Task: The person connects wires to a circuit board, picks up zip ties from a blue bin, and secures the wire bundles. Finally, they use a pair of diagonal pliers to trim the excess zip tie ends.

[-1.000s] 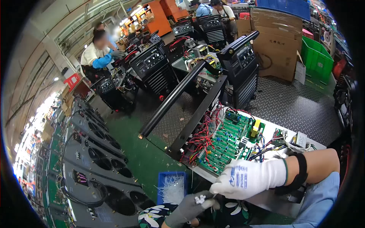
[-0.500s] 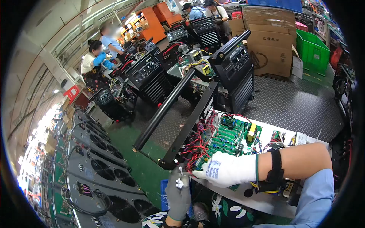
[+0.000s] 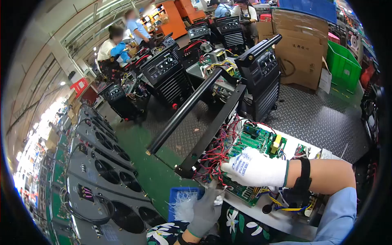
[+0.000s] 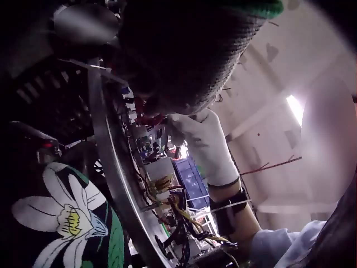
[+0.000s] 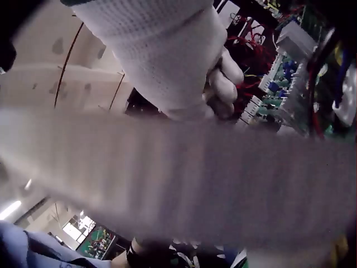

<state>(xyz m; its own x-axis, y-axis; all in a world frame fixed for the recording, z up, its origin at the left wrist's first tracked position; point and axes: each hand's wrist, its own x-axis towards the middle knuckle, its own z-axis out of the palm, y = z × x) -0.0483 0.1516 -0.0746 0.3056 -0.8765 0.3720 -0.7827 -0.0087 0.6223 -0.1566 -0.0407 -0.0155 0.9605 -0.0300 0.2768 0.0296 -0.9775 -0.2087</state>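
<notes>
My left hand [image 3: 205, 212], in a grey glove, is at the front edge of the opened machine. It holds a cluster of small white plastic pieces [image 3: 219, 199], and its fingers reach up to the wires. My right hand [image 3: 257, 168], in a white glove, lies over the green circuit board [image 3: 255, 139], its curled fingers at the bundle of red wires [image 3: 214, 157]. The right wrist view shows those fingers [image 5: 224, 89] bent among the red wires beside white connectors [image 5: 251, 109]; their tips are hidden. In the left wrist view the grey glove [image 4: 184, 56] is dark and covers its own fingertips.
A black frame bar [image 3: 212, 130] and long handle [image 3: 185, 110] rise along the machine's left side. Below stands a blue bin [image 3: 173, 200] of thin white strips. Grey panels [image 3: 110, 171] line the left; black machines [image 3: 165, 73] and people stand beyond.
Both hands have moved from below the board's front edge up to the red wires, the left by way of a raised position farther left. The head view has shifted slightly.
</notes>
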